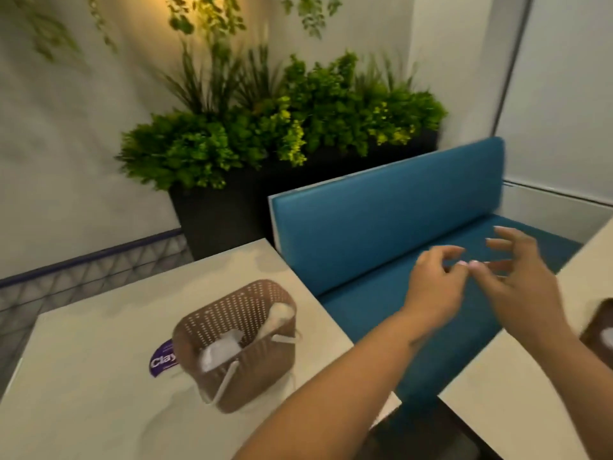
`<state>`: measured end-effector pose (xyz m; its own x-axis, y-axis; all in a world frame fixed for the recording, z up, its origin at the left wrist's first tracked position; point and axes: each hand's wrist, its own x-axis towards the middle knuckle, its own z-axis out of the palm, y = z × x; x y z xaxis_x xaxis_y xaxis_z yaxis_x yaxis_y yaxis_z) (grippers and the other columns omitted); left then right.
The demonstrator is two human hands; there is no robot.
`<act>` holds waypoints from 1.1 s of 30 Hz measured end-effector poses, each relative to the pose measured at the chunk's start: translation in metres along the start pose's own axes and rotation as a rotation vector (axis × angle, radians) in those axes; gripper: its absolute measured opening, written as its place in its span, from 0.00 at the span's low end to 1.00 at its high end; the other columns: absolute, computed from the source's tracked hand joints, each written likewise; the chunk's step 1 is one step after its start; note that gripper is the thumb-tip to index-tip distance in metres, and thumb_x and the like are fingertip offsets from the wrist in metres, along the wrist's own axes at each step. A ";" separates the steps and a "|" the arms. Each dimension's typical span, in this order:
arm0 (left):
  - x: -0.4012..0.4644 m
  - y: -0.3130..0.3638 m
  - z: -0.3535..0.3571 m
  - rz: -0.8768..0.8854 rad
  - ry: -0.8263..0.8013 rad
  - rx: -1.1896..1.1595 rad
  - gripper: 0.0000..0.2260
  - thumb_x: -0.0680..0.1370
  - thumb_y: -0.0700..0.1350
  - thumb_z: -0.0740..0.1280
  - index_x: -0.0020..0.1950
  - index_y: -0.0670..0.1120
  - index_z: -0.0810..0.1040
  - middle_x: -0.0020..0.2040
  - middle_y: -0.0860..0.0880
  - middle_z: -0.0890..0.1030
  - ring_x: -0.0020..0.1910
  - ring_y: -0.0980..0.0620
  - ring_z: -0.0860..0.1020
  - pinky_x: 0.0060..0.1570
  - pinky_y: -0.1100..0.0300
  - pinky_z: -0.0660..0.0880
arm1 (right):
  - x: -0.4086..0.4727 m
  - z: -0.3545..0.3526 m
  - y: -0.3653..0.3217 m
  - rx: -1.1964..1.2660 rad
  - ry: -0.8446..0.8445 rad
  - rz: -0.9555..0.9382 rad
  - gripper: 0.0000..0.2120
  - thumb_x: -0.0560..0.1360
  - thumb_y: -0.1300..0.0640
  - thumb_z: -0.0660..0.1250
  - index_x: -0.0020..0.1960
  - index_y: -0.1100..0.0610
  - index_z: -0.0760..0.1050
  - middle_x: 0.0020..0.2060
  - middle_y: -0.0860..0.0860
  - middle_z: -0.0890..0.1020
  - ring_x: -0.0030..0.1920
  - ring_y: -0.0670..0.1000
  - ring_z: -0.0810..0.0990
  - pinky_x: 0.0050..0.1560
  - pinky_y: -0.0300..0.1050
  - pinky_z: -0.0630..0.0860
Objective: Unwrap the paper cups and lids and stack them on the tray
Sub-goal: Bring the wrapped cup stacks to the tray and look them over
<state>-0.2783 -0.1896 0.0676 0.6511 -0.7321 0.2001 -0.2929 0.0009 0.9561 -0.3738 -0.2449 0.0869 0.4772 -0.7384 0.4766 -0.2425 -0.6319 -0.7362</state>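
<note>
Both hands are up in the air over the blue padded bench seat [431, 260], out at about two o'clock from the centre of the view. The left hand [434, 280] has its fingers loosely curled, thumb and fingertips drawn near each other, and nothing visible is held in it. The right hand [517, 280] sits just beside it at three o'clock, fingers spread and bent, also with nothing visible in its grasp; the fingertips of the two hands come close together, though motion blur makes it hard to say whether they touch. Down at seven o'clock, a brown perforated plastic basket [262, 370] stands on the pale beige square table [99, 393], with white wrapped items [220, 351] poking out of its top; whether these are the cups or lids cannot be told. A purple round sticker [162, 358] lies on the tabletop touching the basket's nine o'clock side. At twelve o'clock, a black rectangular planter [225, 220] full of green leafy plants [265, 134] sits behind the bench back. At four o'clock, a second pale tabletop [517, 403] shows, with a dark brown object [597, 327] cut off at the edge.
</note>
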 end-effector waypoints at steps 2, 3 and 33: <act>0.002 -0.010 -0.051 -0.018 0.092 0.005 0.12 0.78 0.42 0.63 0.61 0.45 0.77 0.61 0.49 0.77 0.56 0.55 0.75 0.60 0.60 0.72 | 0.000 0.037 -0.020 0.007 -0.079 -0.025 0.25 0.74 0.57 0.69 0.68 0.49 0.64 0.59 0.45 0.75 0.46 0.49 0.78 0.47 0.46 0.70; 0.002 -0.016 -0.077 -0.042 0.130 -0.001 0.12 0.77 0.41 0.62 0.59 0.46 0.78 0.59 0.50 0.78 0.56 0.55 0.76 0.60 0.57 0.74 | -0.001 0.056 -0.029 0.018 -0.122 -0.029 0.26 0.74 0.56 0.69 0.68 0.49 0.64 0.58 0.44 0.75 0.46 0.48 0.79 0.47 0.46 0.70; 0.042 -0.276 -0.317 -1.284 -0.633 0.412 0.20 0.82 0.54 0.52 0.52 0.42 0.77 0.48 0.43 0.79 0.49 0.46 0.78 0.46 0.56 0.75 | -0.054 0.303 -0.078 -0.789 -0.871 -0.239 0.12 0.78 0.51 0.59 0.57 0.56 0.75 0.54 0.53 0.76 0.55 0.54 0.67 0.46 0.46 0.58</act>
<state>0.0518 -0.0045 -0.1197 0.2384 -0.2508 -0.9382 -0.0118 -0.9667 0.2555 -0.1244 -0.0840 -0.0272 0.9183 -0.3671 -0.1480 -0.3753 -0.9264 -0.0308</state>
